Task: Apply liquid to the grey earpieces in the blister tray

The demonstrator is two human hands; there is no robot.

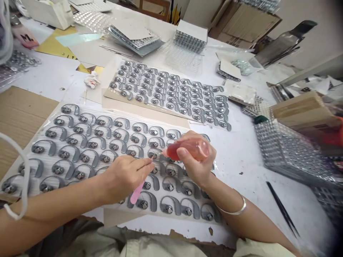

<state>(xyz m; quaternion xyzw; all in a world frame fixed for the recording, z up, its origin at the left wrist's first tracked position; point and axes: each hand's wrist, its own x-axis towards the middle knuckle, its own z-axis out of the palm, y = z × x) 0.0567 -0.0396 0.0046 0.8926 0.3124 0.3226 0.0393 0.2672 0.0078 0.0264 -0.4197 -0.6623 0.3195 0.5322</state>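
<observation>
My right hand (199, 160) is wrapped around a squeeze bottle (189, 148) of red liquid, tilted nearly flat. Its thin nozzle points left at one grey hook-shaped earphone part (153, 152). Closed in a pinch, my left hand (128, 175) holds a slim pink tool (137, 194), whose flat rounded end sticks out below the palm. The tool's tip is close to the nozzle over that same part; whether they touch I cannot tell. Several rows of similar hooks, each with a round metallic piece, lie on a white sheet (80, 150) under both hands.
Behind is a second sheet of grey hooks (166, 89). Black tweezers (282, 208) lie at right, near stacked clear trays (289, 153). A crumpled tissue (92, 80) and a pink bottle (24, 34) are at left. A white cable (25, 171) loops over my left forearm.
</observation>
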